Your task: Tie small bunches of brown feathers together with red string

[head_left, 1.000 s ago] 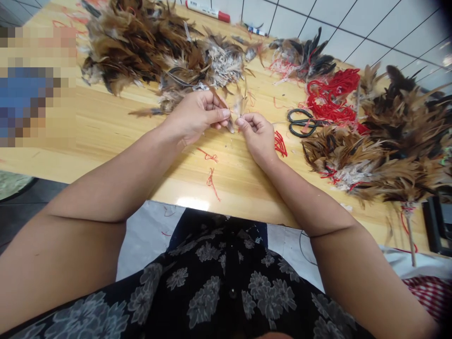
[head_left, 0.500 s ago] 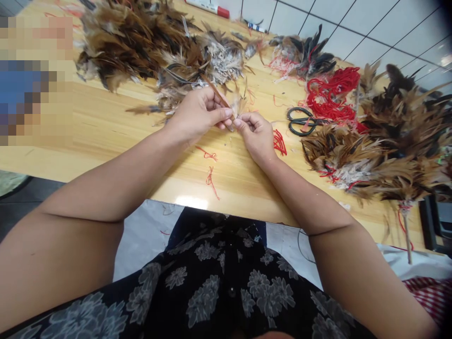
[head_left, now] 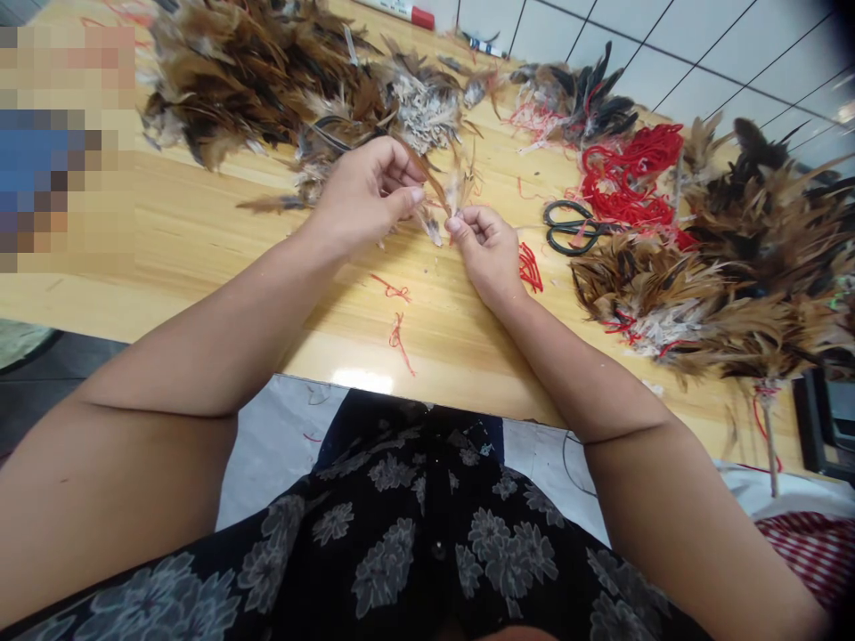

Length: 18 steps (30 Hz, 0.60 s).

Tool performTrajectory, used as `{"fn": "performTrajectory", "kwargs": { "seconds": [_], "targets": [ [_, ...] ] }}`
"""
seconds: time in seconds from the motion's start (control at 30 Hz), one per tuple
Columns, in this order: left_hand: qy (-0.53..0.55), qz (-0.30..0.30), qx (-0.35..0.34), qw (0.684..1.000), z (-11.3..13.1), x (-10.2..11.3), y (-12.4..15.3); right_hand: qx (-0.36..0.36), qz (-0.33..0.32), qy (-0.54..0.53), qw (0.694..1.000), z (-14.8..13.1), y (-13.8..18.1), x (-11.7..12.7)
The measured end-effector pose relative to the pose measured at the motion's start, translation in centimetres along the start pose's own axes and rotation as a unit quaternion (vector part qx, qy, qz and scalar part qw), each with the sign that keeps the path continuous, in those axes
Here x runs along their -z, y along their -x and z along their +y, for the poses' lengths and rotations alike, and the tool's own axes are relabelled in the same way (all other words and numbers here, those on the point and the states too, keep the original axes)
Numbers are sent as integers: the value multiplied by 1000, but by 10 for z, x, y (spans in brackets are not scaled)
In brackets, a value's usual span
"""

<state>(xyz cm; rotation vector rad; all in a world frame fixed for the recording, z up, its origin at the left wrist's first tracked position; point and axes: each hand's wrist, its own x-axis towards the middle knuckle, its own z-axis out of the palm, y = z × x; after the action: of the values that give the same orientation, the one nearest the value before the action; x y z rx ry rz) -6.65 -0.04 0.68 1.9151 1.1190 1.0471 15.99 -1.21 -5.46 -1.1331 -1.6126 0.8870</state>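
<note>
My right hand (head_left: pixel 491 254) pinches the base of a long brown feather (head_left: pixel 433 184) between thumb and forefinger, with a pale fluffy feather (head_left: pixel 458 189) beside it. To its left, my left hand (head_left: pixel 367 191) is curled, thumb toward the fingers. Small grey-white feather ends (head_left: pixel 431 227) stick out below its thumb, and the fingers partly hide what they hold. The brown feather's upper part runs close by the left fingertips. Below the hands, two thin red string pieces (head_left: pixel 399 343) lie on the wooden table (head_left: pixel 321 334).
A big pile of brown feathers (head_left: pixel 267 80) lies at the back left. Black-handled scissors (head_left: pixel 571 229) rest beside a heap of red yarn (head_left: pixel 631 178). Feather bundles (head_left: pixel 658 285) cover the right side, one with a stick (head_left: pixel 769 445) over the table edge. Markers (head_left: pixel 401 12) lie by the tiled wall.
My hands have moved apart. The left hand has drawn back up and left, its thumb off the right fingertips, while the brown feather now reaches into the right hand's pinch.
</note>
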Motion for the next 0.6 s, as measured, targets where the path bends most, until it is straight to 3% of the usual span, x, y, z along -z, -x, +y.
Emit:
{"fn": "performTrajectory", "kwargs": {
  "seconds": [0.07,0.27,0.43,0.6],
  "targets": [
    [-85,0,-7,996,-7,4,-2,-11,3,-15,1000,1,-1,0],
    [-300,-103,-73,946,-14,-1,0,-19,12,-36,999,0,-2,2],
    [-282,-104,-74,951,-16,-6,0,-17,8,-29,999,-3,-1,2],
    [-270,-61,-102,955,-27,-10,-6,-8,6,-17,1000,0,-1,2]
  ]
}}
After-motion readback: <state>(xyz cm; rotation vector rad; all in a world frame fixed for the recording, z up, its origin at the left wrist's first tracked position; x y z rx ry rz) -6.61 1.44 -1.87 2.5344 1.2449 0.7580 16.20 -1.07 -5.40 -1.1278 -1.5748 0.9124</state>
